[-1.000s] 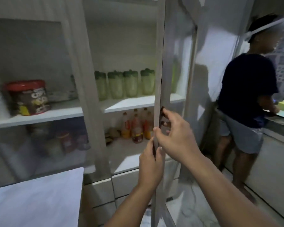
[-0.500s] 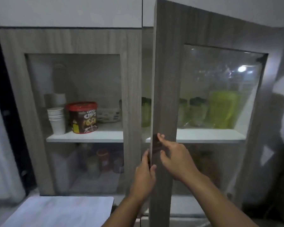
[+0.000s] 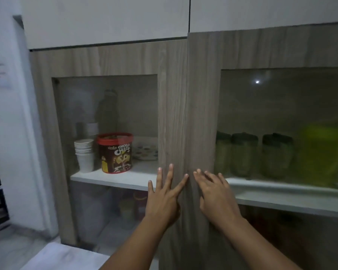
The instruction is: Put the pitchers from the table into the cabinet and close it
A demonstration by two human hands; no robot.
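The wood-grain cabinet has two glass-paned doors, and the right door [image 3: 201, 114] now lies flush against the left door [image 3: 172, 114]. Behind the right pane several green-lidded pitchers [image 3: 244, 154] stand in a row on the white shelf [image 3: 281, 189], beside a bright yellow-green container [image 3: 320, 154]. My left hand [image 3: 163, 197] rests flat with spread fingers on the left door's frame. My right hand [image 3: 215, 193] presses flat against the right door's frame. Neither hand holds anything.
Behind the left pane stand a stack of paper cups [image 3: 84, 154], a red-lidded Choco Chips tub [image 3: 115, 152] and a patterned plate [image 3: 146, 151]. Jars show dimly on the lower shelf. A white table corner [image 3: 66, 258] lies at the bottom left, a white wall on the left.
The right door swung from wide open to shut. My hands went from gripping its edge to lying flat on the door frames. The view turned left, and the other person is out of sight.
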